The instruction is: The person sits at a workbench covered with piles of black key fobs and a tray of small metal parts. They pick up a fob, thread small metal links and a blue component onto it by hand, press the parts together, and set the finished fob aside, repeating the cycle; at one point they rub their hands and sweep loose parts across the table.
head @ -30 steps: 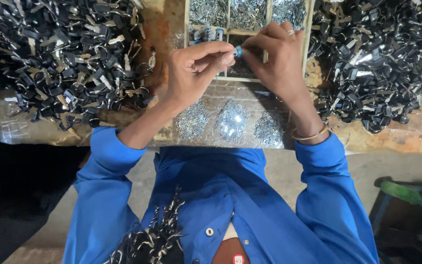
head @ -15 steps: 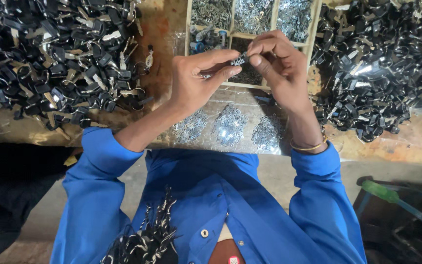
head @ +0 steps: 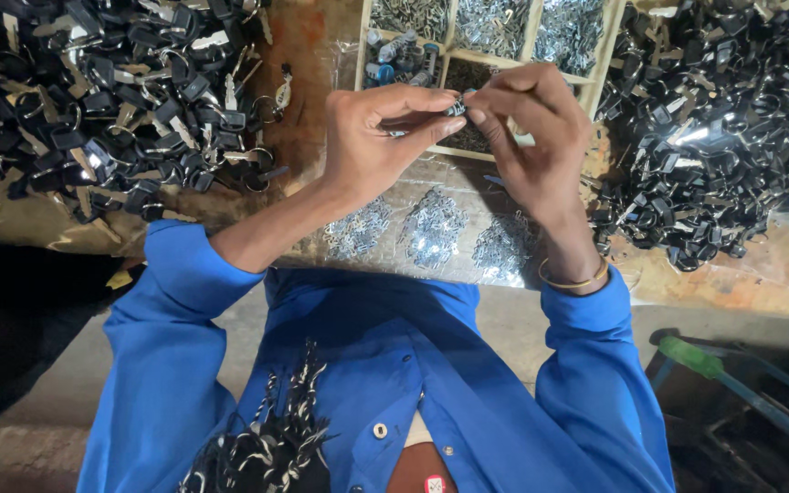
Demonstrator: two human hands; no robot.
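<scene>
Shifted a little since half a second back: both hands carried slightly rightward over the wooden tray, grip unchanged. Left hand [head: 372, 137] pinched, thumb and forefinger closed on a small metal part [head: 456, 107]; right hand [head: 531, 137] pinched on the same part from the other side, fingertips of both meeting there. Held in the air above the wooden compartment tray [head: 610, 50], over its dark lower compartment. Upper compartments filled with small silvery pieces; leftmost one with a few blue-and-silver cylinders [head: 394, 57]. Three clusters of shiny clips [head: 431, 228] lying on clear plastic on the counter [head: 308, 73] below the hands. Heaped black-and-silver keys [head: 93, 100] at far left, a second heap [head: 714, 137] at far right. Thin gold bangle [head: 573, 281] on the right wrist, blue sleeves [head: 166, 347] below.
</scene>
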